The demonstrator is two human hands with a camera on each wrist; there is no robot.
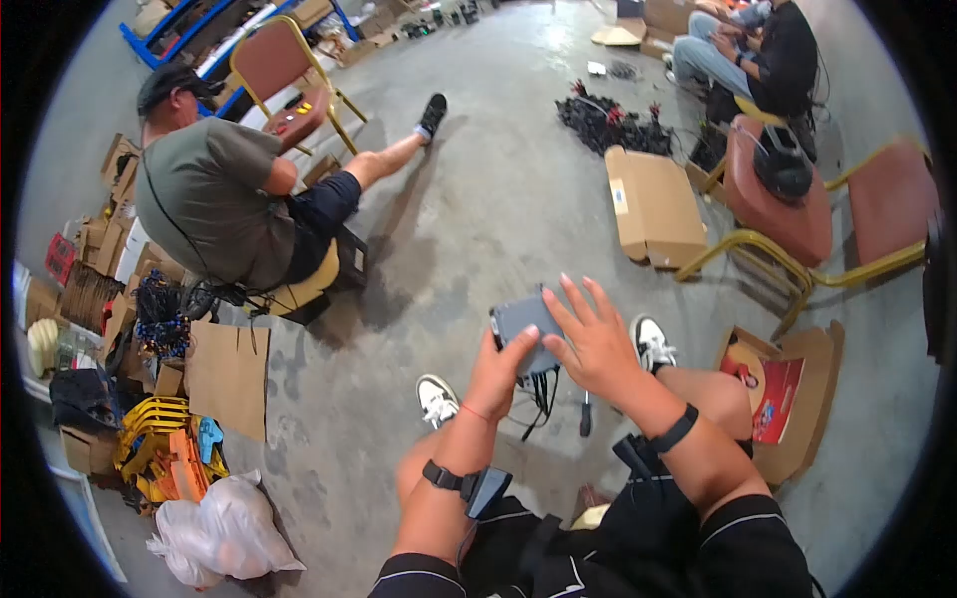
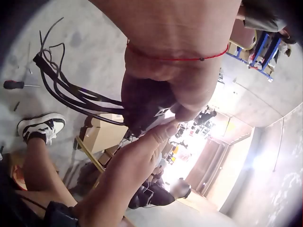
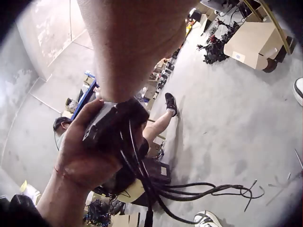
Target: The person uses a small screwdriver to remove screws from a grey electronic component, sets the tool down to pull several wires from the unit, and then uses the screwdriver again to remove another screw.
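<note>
A flat grey box-shaped device [image 1: 520, 315] is up in front of my body, above the floor between my shoes. My left hand [image 1: 492, 373] grips it from the left and below, thumb over its near face. Fingers of my right hand [image 1: 602, 344] are straight and spread at its right edge, the thumb near the left thumb. Several black cables [image 3: 189, 190] trail from the device and hang down with loose ends. In the left wrist view the device [image 2: 142, 106] is dark and partly hidden behind my left hand.
A screwdriver [image 1: 586, 415] lies on the floor near my feet. An open carton [image 1: 797, 399] sits at the right, another cardboard box [image 1: 653, 206] farther ahead. Chairs [image 1: 778, 189] stand at the right. A seated person [image 1: 224, 199] is at the left, above a white bag [image 1: 224, 528].
</note>
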